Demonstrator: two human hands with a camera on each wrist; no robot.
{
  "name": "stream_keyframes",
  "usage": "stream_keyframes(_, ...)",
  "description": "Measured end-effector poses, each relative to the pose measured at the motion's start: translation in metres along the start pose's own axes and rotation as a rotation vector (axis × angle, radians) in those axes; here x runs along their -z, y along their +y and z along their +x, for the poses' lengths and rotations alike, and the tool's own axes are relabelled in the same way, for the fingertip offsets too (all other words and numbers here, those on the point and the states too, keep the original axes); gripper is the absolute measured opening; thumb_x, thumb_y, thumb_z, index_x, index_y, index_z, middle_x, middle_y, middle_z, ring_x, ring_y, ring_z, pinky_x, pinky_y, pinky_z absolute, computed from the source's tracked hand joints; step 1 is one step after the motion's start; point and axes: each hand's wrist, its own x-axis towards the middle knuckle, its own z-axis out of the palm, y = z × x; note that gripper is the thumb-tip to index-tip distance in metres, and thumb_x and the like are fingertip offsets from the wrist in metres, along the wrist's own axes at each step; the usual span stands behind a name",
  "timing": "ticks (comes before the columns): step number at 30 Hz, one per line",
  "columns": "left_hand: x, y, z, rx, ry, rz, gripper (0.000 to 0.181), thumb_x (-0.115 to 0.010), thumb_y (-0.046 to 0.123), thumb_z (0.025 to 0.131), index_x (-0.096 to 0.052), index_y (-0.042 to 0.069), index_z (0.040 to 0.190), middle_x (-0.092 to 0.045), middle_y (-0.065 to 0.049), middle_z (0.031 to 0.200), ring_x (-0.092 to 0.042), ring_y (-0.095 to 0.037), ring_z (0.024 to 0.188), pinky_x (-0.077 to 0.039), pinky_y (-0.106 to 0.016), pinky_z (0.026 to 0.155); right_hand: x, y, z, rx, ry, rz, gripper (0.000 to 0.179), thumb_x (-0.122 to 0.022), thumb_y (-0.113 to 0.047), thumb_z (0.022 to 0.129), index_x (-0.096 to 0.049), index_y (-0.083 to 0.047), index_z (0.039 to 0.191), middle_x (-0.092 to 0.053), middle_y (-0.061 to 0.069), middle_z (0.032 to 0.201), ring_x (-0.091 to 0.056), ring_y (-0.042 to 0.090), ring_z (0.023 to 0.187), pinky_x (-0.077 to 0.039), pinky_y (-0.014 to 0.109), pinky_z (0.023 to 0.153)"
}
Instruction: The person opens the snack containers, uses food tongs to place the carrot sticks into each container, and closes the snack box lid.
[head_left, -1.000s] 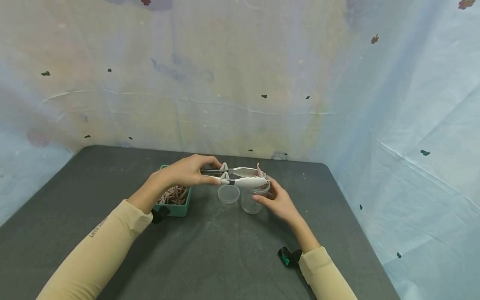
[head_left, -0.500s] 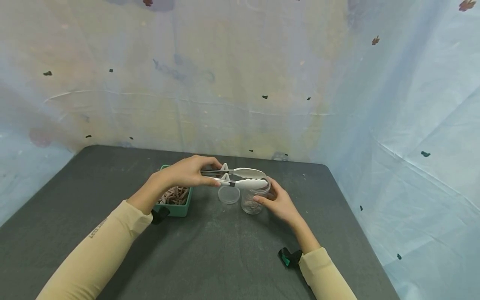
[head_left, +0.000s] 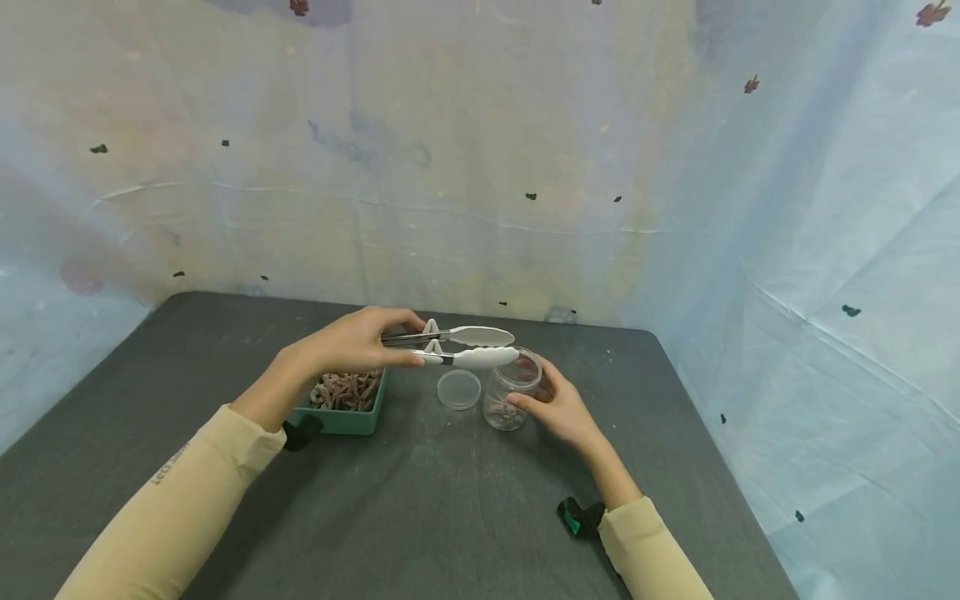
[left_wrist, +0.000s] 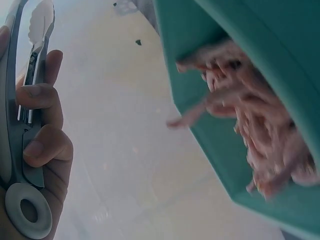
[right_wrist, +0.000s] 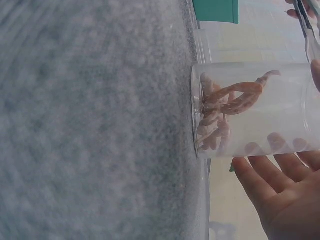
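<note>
Tongs [head_left: 483, 358] in the left hand [head_left: 367, 342], clear jar [head_left: 504, 408] in the right hand [head_left: 558, 404]

The left hand's fingers and thumb are curled round the tongs, which point to three o'clock in the head view; their two white scalloped heads stand apart, the tips beside the jar's mouth. A white ring [left_wrist: 44, 214] sits at the handle end, near the palm.

The right hand grips the jar, which stands upright between nine and ten o'clock from that hand, fingertips against its wall. Brownish-pink strips [right_wrist: 215, 112] lie in the jar's bottom, one looping upward.

Farther out, a round translucent lid [head_left: 458, 390] lies on the dark table [head_left: 450, 517] at nine o'clock from the jar. At seven o'clock from the left hand is a green container [head_left: 352, 423] heaped with similar pieces [head_left: 348, 390]; the left wrist view shows one jutting past its rim.

Dark lettering [head_left: 168, 463] runs along the left sleeve [head_left: 168, 517], too small to read. On the patterned backdrop [head_left: 450, 108], toward eleven o'clock, a bluish scrawl [head_left: 341, 146] is too faint to make out.
</note>
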Motion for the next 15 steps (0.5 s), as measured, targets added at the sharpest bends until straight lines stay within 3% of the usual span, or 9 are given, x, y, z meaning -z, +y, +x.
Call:
stream_keyframes(7,0.015,-0.015,-0.018,0.058,0.013,0.002,0.063,-0.072,0.053,0.096,-0.059,0.014,0.144,-0.06,-0.01,0.142,-0.069,-0.018,0.098,-0.054,-0.05,0.089,0.0,0.001,0.0,0.031,-0.015,0.009,0.076,-0.078,-0.011,0.095,-0.038,-0.006,0.159,-0.052,0.021,0.151,-0.06,0.039,0.131,-0.056,0.044,0.099)
stream_keyframes(15,0.032,-0.031,-0.043,0.113,0.039,0.053,0.064,-0.071,0.056,0.095,-0.06,0.013,0.142,-0.061,-0.011,0.142,-0.062,-0.032,0.124,-0.052,-0.056,0.096,0.0,0.0,0.0,0.036,-0.015,0.023,0.074,-0.079,-0.012,0.095,-0.04,-0.008,0.158,-0.052,0.02,0.151,-0.061,0.038,0.13,-0.057,0.039,0.096)
